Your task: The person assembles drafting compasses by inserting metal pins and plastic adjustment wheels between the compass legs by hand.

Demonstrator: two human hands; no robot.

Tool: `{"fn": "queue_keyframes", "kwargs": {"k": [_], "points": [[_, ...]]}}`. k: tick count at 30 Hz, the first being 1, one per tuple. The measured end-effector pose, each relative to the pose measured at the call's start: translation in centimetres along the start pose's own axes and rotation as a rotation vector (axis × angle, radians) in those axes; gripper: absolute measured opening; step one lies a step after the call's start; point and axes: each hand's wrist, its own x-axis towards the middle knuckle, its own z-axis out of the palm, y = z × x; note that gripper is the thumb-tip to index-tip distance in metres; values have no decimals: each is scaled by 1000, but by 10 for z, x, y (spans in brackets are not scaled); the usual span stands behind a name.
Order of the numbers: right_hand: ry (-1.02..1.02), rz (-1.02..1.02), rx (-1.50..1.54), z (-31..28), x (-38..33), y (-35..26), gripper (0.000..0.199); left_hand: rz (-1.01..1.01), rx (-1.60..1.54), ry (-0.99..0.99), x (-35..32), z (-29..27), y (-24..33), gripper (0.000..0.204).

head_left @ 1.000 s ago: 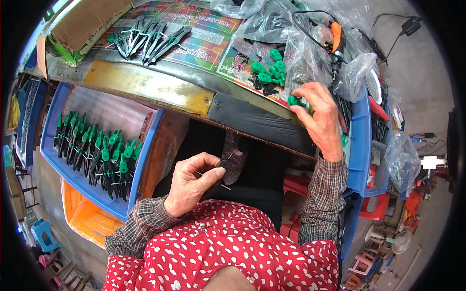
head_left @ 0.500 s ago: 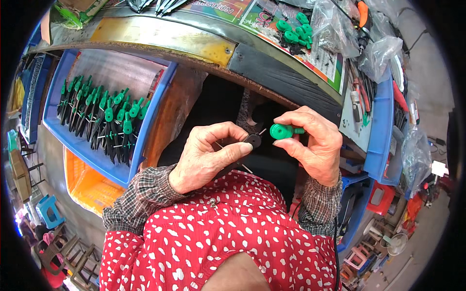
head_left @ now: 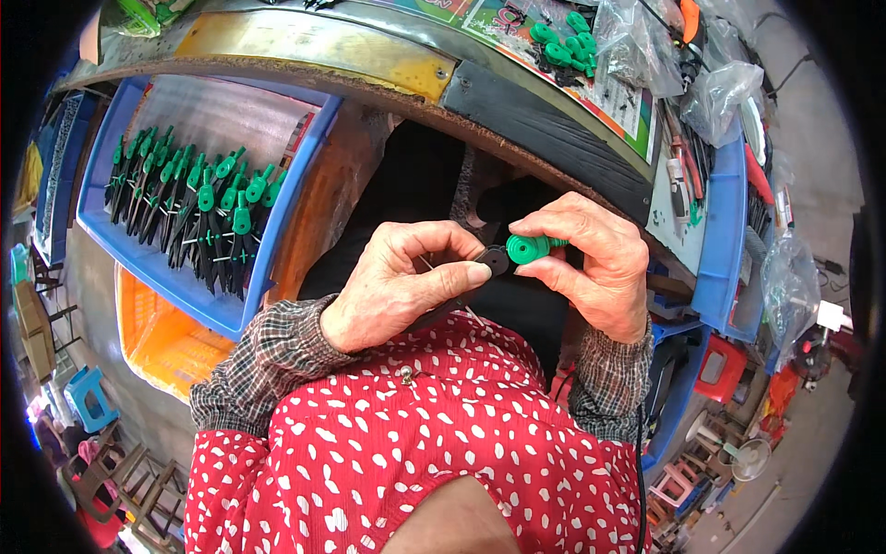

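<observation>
Head view, looking down into my lap: my left hand [head_left: 399, 286] is curled shut around a slim black tool [head_left: 494, 261], thumb and forefinger pinching it near its round dark end, with a thin metal pin showing just under my thumb. My right hand [head_left: 595, 268] grasps a small green plastic knob [head_left: 530, 248] between thumb and fingertips, its ridged round face turned toward the black tool and touching or just short of it; I cannot tell which. Both hands meet in front of my chest, just near of the rusty edge of the workbench [head_left: 544, 129].

To the left, below the bench, a blue tray [head_left: 198, 300] holds rows of finished black tools with green knobs [head_left: 208, 212], lying side by side. Beneath it and nearer to me sits an orange crate [head_left: 171, 346]. On the far part of the bench, to the right, lies a loose heap of green knobs [head_left: 563, 42], with clear plastic bags [head_left: 646, 51] just beside them. A second blue tray [head_left: 724, 258] stands along the right edge of the bench.

My sleeves are checked, under a red top with white spots.
</observation>
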Motion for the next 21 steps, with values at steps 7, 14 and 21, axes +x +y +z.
{"fn": "queue_keyframes", "kwargs": {"k": [7,14,21], "points": [[-50,-7,-11,0,4,2,32,-1,14,-25,2,-4,-6,10],[-73,5,-21,2,3,5,31,-16,16,-60,2,-10,-11,12],[-107,24,-3,3,6,8,30,-42,21,-52,2,-11,-13,12]]}}
